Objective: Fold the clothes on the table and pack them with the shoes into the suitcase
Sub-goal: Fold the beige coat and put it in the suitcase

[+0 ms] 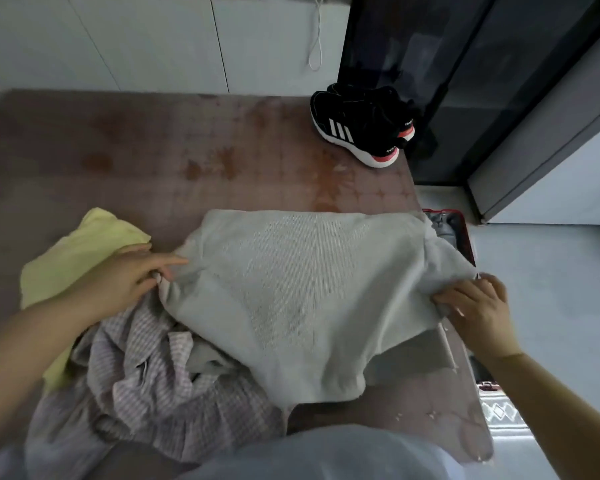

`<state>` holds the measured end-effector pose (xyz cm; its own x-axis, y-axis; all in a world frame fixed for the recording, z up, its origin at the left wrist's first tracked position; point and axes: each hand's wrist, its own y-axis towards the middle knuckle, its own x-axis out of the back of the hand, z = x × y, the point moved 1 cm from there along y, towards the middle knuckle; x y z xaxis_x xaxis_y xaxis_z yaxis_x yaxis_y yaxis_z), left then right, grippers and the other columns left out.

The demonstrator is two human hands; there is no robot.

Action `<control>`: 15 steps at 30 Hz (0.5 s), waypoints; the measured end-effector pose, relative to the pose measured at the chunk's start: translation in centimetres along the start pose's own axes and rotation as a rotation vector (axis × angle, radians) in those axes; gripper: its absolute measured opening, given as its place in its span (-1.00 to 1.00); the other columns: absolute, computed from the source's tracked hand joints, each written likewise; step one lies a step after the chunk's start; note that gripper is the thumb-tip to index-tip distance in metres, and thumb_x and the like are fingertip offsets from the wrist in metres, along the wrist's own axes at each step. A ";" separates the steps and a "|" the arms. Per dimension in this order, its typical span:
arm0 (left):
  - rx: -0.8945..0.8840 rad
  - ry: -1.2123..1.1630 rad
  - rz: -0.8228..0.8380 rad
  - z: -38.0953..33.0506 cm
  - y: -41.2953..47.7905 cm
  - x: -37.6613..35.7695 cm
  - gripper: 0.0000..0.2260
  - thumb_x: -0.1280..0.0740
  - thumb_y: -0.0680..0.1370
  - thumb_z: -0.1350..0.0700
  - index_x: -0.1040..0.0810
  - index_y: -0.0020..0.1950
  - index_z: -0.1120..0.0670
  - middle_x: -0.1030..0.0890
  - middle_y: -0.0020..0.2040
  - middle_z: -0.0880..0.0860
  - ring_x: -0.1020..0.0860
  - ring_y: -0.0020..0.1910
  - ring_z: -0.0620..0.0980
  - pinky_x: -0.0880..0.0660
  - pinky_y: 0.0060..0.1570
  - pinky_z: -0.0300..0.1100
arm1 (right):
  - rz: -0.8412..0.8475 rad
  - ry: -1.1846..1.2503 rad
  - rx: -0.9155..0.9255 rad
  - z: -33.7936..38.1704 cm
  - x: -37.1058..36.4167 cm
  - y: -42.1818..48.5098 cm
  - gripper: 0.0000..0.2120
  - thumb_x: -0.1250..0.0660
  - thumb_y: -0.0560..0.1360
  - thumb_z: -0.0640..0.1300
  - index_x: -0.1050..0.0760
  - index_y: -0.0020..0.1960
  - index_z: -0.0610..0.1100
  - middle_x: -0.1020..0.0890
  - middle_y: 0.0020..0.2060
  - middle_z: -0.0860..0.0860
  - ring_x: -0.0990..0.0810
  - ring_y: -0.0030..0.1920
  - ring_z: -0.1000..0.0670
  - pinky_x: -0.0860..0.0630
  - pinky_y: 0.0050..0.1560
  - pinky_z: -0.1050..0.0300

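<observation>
Grey sweater is spread mid-tabletop, pinched at its left edge by the left hand and gripped at its right edge by the right hand, probably so it is kept taut for a clean fold. Yellow garment and checked garment are left bunched at its left side. Shoes are parked at the far right corner, and the suitcase is mostly hidden past the right edge.

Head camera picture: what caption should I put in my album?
Left hand and right hand grip a grey sweater on the table, black sneakers at the far corner.
</observation>
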<state>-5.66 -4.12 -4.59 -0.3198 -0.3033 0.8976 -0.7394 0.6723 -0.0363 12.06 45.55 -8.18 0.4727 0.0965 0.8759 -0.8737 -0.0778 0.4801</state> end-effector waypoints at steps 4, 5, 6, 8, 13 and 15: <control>-0.138 0.145 -0.123 -0.2 1.1 1.6 -0.48 -0.39 0.32 0.42 -0.47 0.18 -0.02 -0.44 -0.02 -0.53 -0.41 -0.16 -0.16 -0.10 0.19 -0.58 | -0.053 -0.075 -0.094 -1.1 1.7 3.4 -0.81 -0.34 0.25 -0.37 -0.63 -0.25 -0.14 -0.62 -0.32 -0.08 -0.51 -0.28 -0.17 -0.11 0.30 0.26; -0.151 0.181 -0.130 -0.5 1.5 1.8 -0.45 -0.39 0.31 0.42 -0.44 0.19 -0.04 -0.50 -0.06 -0.44 -0.43 -0.15 -0.15 -0.04 0.23 -0.59 | -0.044 -0.080 -0.123 -1.2 1.9 3.9 -0.79 -0.32 0.24 -0.38 -0.63 -0.25 -0.14 -0.62 -0.31 -0.07 -0.51 -0.27 -0.17 -0.17 0.27 0.22; -0.158 0.238 -0.104 -1.2 1.7 1.8 -0.39 -0.41 0.30 0.44 -0.42 0.22 -0.05 -0.55 -0.09 -0.32 -0.46 -0.13 -0.14 0.00 0.27 -0.56 | -0.012 -0.081 -0.128 -1.2 1.9 4.1 -0.80 -0.31 0.25 -0.37 -0.63 -0.25 -0.13 -0.62 -0.31 -0.06 -0.52 -0.28 -0.17 -0.24 0.21 0.13; -0.140 0.374 0.024 -2.0 1.7 1.2 -0.37 -0.39 0.37 0.42 -0.39 0.33 -0.07 -0.60 0.02 -0.08 -0.52 0.10 -0.08 0.06 0.36 -0.41 | 0.200 -0.042 -0.098 -0.6 2.0 4.1 -0.79 -0.34 0.25 -0.37 -0.62 -0.26 -0.10 -0.64 -0.32 -0.02 -0.55 -0.29 -0.15 -0.34 0.09 0.01; 0.046 0.204 0.239 -2.9 1.3 1.1 -0.35 -0.13 0.50 0.29 -0.26 0.10 -0.57 -0.52 -0.06 -0.41 -0.40 0.05 -0.45 0.12 0.40 -0.43 | 0.791 0.122 -0.110 1.0 2.2 1.6 -0.83 -0.33 0.41 -0.27 -0.58 -0.17 -0.01 -0.57 -0.29 0.11 -0.48 -0.19 0.05 -0.49 0.05 0.02; -0.024 0.098 0.040 -4.1 2.4 1.1 -0.54 -0.09 0.48 0.18 -0.46 0.16 -0.34 -0.50 -0.15 -0.47 -0.44 -0.01 -0.38 0.17 0.33 -0.54 | 0.535 0.283 -0.235 1.2 2.9 2.0 -0.82 -0.34 0.37 -0.29 -0.59 -0.16 -0.04 -0.60 -0.27 0.08 -0.54 -0.23 -0.02 -0.52 -0.05 -0.02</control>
<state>-5.39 -0.07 -1.86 -0.2885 -0.2089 0.9344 -0.7125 0.6988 -0.0638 11.76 44.51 -4.64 -0.0549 0.3648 0.9295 -0.9971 0.0284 -0.0700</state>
